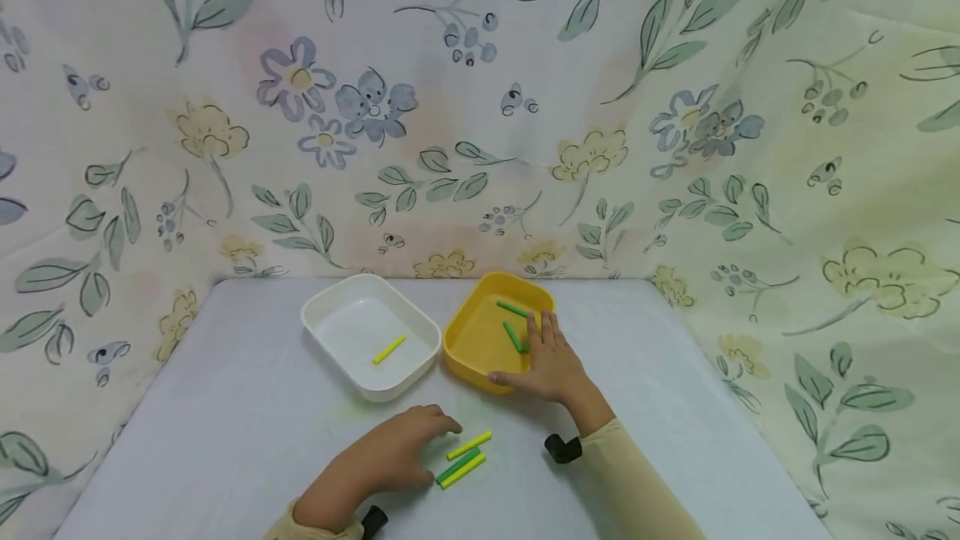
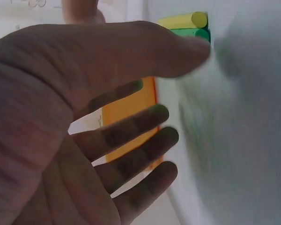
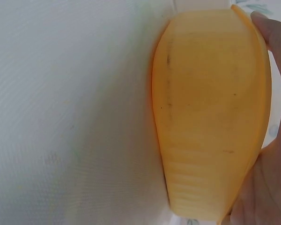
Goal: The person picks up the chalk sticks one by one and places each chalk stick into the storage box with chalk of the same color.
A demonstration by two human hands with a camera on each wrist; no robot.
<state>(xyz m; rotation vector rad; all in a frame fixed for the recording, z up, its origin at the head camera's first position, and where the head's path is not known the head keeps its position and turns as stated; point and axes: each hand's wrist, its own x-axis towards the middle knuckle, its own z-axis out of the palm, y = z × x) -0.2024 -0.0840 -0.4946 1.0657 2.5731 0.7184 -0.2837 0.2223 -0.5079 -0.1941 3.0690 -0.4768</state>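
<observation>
My left hand (image 1: pixel 401 450) hovers low beside a small group of chalk sticks, fingers apart and holding nothing. In the group, a green chalk stick (image 1: pixel 458 467) lies between two yellow ones, the nearer yellow chalk (image 1: pixel 463 472) close against it. The left wrist view shows the thumb overlapping the end of the green chalk (image 2: pixel 196 33). My right hand (image 1: pixel 553 367) reaches over the right rim of the orange-yellow tray (image 1: pixel 474 348), its fingers extended. Inside that tray are green chalk pieces (image 1: pixel 513 337), partly covered by the fingers.
Left of the orange-yellow tray stands a white tray (image 1: pixel 337 348) with one yellow chalk stick (image 1: pixel 389 350) in it. Both trays stand on a white cloth-covered table (image 1: pixel 247 407), faintly smudged with colour. A floral curtain (image 1: pixel 450 107) hangs behind the table.
</observation>
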